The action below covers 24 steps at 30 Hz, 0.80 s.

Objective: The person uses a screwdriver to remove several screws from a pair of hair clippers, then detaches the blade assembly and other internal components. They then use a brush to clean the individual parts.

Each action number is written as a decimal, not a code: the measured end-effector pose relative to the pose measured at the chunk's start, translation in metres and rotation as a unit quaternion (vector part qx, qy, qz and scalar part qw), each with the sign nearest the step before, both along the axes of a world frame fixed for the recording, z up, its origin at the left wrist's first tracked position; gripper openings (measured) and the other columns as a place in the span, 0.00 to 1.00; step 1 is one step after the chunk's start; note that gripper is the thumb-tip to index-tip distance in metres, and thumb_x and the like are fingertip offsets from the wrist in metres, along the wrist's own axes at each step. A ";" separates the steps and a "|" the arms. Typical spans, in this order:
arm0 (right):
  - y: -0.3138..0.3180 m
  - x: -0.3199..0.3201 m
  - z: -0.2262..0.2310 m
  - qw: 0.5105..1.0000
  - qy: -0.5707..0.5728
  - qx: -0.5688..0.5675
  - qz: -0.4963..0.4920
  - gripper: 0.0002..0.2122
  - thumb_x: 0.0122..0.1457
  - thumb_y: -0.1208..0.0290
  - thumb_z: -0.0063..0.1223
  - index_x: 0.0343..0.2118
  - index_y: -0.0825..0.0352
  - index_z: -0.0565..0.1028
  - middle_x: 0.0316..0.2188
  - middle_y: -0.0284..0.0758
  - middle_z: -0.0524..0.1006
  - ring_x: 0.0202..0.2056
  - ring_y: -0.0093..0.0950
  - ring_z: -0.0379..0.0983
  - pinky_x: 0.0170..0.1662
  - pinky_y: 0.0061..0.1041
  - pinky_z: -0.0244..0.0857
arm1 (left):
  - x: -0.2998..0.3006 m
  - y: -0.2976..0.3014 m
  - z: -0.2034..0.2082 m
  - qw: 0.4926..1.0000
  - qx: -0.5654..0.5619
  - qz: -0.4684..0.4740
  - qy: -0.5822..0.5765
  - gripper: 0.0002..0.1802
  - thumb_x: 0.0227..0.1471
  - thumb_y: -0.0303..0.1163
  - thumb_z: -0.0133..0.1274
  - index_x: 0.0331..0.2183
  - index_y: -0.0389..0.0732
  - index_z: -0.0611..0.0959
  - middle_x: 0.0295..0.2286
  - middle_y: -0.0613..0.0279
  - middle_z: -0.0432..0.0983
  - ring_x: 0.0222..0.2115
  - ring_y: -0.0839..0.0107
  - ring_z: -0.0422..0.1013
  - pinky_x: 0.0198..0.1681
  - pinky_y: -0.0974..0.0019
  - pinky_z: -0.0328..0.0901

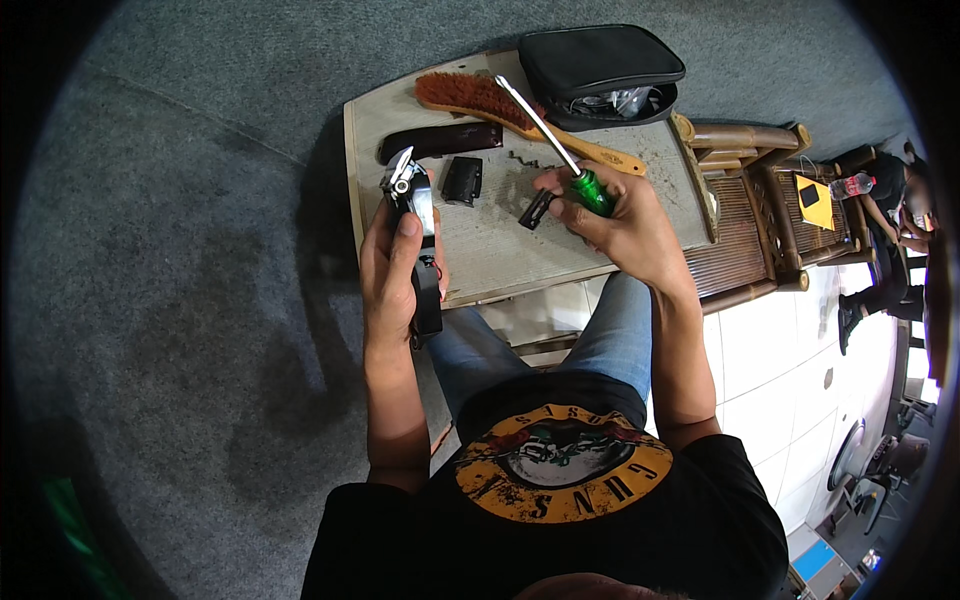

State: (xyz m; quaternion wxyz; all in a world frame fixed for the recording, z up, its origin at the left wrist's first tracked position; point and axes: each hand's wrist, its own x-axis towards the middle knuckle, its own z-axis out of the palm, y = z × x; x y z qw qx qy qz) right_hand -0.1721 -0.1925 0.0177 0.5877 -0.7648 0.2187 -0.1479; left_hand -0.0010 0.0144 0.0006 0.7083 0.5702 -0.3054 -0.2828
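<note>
- The hair clipper (424, 215) is above the near left part of the table, its metal blade head pointing away from you and thin wires showing at its side.
- Your left hand (388, 265) grips it, thumb pressed along the body.
- Your right hand (635, 225) grips the green screwdriver (592, 195), shaft slanting up and left, and also pinches a small slotted black part (537, 210).
- Under your hands is the pale table (490, 255), specked with dark bits near its far right.
- On it, between your hands, lies a black curved piece (462, 181); beyond that, a dark maroon casing (445, 141).
- Farther back, a wooden brush (600, 153) with reddish bristles lies slantwise.
- To your right are bamboo seats (735, 225), white floor tiles (770, 395), and a seated person (890, 205).
- At the table's far edge, a black bag (600, 60) gapes at its front; clear, shiny items (625, 102) show inside, too jumbled to tell.
- Near that person stands or lies a clear bottle (853, 186), contents unclear.
</note>
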 end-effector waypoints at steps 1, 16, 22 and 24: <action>0.000 0.000 -0.001 1.000 -0.014 0.002 -0.002 0.12 0.64 0.79 0.64 0.50 0.69 0.84 0.36 0.28 0.84 0.40 0.16 0.78 0.48 0.22 0.73 | 0.000 0.000 0.000 1.000 0.000 0.001 0.000 0.38 0.71 0.53 0.52 0.65 0.31 0.70 0.32 0.68 0.72 0.18 0.85 0.67 0.17 0.78 0.64; 0.000 0.000 -0.002 1.000 -0.025 -0.008 0.000 0.09 0.63 0.72 0.70 0.43 0.69 0.83 0.35 0.29 0.85 0.41 0.15 0.78 0.48 0.22 0.73 | 0.000 0.001 -0.001 1.000 0.007 0.006 -0.005 0.37 0.71 0.53 0.52 0.65 0.31 0.71 0.32 0.68 0.72 0.18 0.85 0.67 0.16 0.78 0.64; -0.001 0.001 -0.011 0.992 -0.110 0.056 0.024 0.09 0.62 0.76 0.70 0.41 0.71 0.82 0.35 0.31 0.85 0.40 0.18 0.82 0.49 0.22 0.76 | 0.000 0.000 -0.001 1.000 0.003 0.002 0.001 0.37 0.71 0.53 0.52 0.65 0.31 0.71 0.32 0.68 0.72 0.18 0.85 0.67 0.17 0.78 0.64; -0.001 0.001 -0.011 0.993 -0.101 0.055 0.019 0.09 0.61 0.76 0.70 0.41 0.72 0.82 0.35 0.32 0.85 0.40 0.19 0.83 0.48 0.22 0.77 | 0.000 0.000 0.000 1.000 0.004 0.002 0.001 0.37 0.71 0.53 0.52 0.65 0.31 0.71 0.32 0.67 0.72 0.18 0.85 0.67 0.17 0.78 0.64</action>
